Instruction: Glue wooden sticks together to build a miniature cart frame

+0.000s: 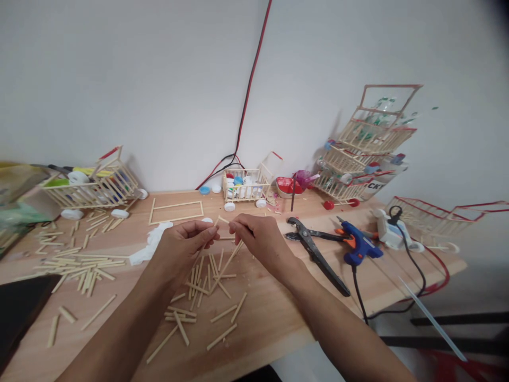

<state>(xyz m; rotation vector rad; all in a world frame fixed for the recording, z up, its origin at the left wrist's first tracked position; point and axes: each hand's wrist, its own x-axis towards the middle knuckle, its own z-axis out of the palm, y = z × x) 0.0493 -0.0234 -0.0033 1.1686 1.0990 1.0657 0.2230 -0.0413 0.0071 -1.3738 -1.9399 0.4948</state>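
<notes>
My left hand (195, 237) and my right hand (252, 233) are raised close together over the wooden table. Both have their fingers pinched on thin wooden sticks (223, 219), which meet at a corner between the fingertips; some of the sticks' length is hidden behind my hands. Below them lies a loose pile of short cut sticks (199, 284). Just behind, a flat rectangular stick frame (177, 205) rests on the tabletop. A crumpled white tissue (153, 244) is beside my left wrist.
Blue glue gun (360, 243) and black pliers (314, 252) lie at right, with cords running off the edge. Small stick carts (89, 191) holding things line the wall, some stacked high (366, 148). More stick pieces (83, 270) are scattered left, near a black object (27, 305).
</notes>
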